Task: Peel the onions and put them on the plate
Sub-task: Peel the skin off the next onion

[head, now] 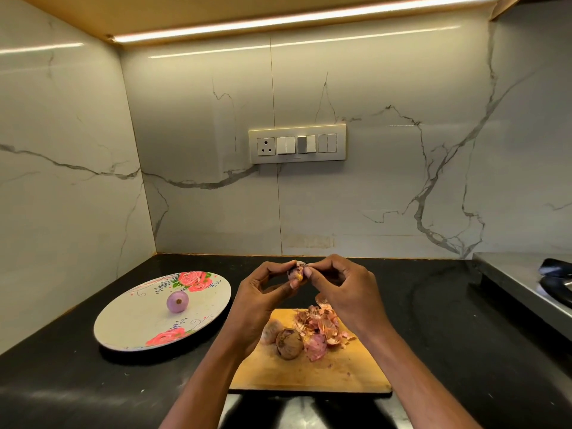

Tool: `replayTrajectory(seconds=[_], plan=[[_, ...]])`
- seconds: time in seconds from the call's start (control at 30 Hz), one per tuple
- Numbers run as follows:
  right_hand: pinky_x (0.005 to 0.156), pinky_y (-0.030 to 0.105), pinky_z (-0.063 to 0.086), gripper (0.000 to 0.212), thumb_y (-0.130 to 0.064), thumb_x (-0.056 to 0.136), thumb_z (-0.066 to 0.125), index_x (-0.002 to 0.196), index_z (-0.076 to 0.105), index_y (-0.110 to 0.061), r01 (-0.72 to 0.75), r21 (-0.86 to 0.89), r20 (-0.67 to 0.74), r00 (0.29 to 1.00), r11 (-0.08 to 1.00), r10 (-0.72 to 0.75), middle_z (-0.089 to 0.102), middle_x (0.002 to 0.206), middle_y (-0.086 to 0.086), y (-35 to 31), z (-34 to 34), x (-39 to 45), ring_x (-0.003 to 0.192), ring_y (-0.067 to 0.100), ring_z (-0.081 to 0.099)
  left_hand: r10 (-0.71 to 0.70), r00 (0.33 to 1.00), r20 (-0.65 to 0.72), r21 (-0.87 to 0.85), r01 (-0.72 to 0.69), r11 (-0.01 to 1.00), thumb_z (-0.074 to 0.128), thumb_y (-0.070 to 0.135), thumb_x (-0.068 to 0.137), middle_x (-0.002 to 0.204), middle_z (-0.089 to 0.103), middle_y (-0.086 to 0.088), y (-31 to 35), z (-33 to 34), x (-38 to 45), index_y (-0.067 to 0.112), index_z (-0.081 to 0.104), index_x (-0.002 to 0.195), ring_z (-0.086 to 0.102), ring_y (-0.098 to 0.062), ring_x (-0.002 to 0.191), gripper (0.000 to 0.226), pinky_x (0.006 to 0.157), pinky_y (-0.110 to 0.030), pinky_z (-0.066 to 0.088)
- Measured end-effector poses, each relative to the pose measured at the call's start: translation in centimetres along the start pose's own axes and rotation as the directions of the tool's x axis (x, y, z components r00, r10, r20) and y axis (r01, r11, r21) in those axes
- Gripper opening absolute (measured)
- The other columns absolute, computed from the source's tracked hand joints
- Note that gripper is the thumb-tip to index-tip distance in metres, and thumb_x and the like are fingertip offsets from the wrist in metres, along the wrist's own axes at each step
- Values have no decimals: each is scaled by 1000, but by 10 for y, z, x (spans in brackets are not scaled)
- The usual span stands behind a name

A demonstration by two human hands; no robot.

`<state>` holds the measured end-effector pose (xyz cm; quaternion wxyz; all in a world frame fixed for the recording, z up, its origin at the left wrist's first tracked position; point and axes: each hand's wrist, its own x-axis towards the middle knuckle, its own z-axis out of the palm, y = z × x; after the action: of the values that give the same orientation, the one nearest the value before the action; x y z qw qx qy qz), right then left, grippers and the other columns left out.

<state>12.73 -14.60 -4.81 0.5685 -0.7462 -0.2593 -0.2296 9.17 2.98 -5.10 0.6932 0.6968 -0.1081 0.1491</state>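
Onions are the business here, and the count stands part-way; one peeled onion point(177, 301), smooth, round and pale purple, sits near the middle of the plate point(123, 323), while another is mid-peel and at least one more waits in its skin.

The countertop point(77, 376) is black, glossy stone; on its left lies the plate, a wide shallow oval, matt white with pink roses printed at its far and near edges; to its right, nearer the person, lies the cutting board point(309, 376), flat pale wood with rounded corners.

On the board's far half sits a heap of peels point(318, 326), papery, pink and curled; just left of it rests an unpeeled onion point(289, 343), brown, dull and dry-skinned; a paler bulb beside it is half hidden by the wrist.

Above the board's far edge the left hand point(260, 301) cups and grips the small onion in hand point(297, 270); the right hand point(343, 286) pinches a scrap of its skin.
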Motion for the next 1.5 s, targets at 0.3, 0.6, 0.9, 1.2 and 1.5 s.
replayTrajectory(seconds=[0.3, 0.6, 0.9, 1.2, 1.5], plan=[[76, 20, 59, 8, -26, 89, 73, 97, 73, -28, 21, -52, -60, 998, 998, -24, 73, 87, -15, 1, 1, 1, 87, 0, 69, -22, 1000, -1, -154, 21, 988, 70, 22, 81, 112, 73, -4, 3, 1, -1, 14, 73, 110, 68, -21, 110, 30, 84, -27, 57], [80, 12, 55, 36, -23, 83, 79, 116, 66, -23, 83, 3, 17, 996, 997, -83, 73, 100, -16, -13, 3, 0, 93, -8, 69, -46, 996, -73, -242, 27, 970, 71, 19, 80, 112, 73, -7, 4, 1, 3, 14, 66, 115, 71, -23, 108, 36, 87, -32, 59], [71, 8, 53, 39, -22, 83, 81, 110, 54, -30, 129, -118, -24, 991, 985, -132, 68, 89, -19, -13, 6, -4, 88, -7, 67, -46, 998, -48, -160, 38, 986, 77, 24, 76, 119, 71, -4, 3, 0, 2, 18, 68, 117, 66, -20, 116, 43, 89, -31, 57], [64, 12, 55, 35, -20, 82, 80, 104, 54, -26, 59, -57, -87, 994, 997, -64, 68, 88, -10, -13, 4, 0, 82, -4, 67, -53, 998, 39, -156, 58, 986, 77, 26, 72, 121, 70, -3, 9, 1, -1, 19, 64, 123, 66, -21, 115, 53, 85, -29, 54], [74, 24, 61, 12, -18, 88, 74, 99, 71, -22, -40, -4, -255, 966, 999, 38, 72, 90, -10, 9, -7, 7, 84, 3, 70, -50, 995, 81, -161, 63, 985, 73, 18, 75, 117, 72, 0, 11, 0, -3, 19, 64, 122, 67, -20, 112, 47, 81, -28, 55]])
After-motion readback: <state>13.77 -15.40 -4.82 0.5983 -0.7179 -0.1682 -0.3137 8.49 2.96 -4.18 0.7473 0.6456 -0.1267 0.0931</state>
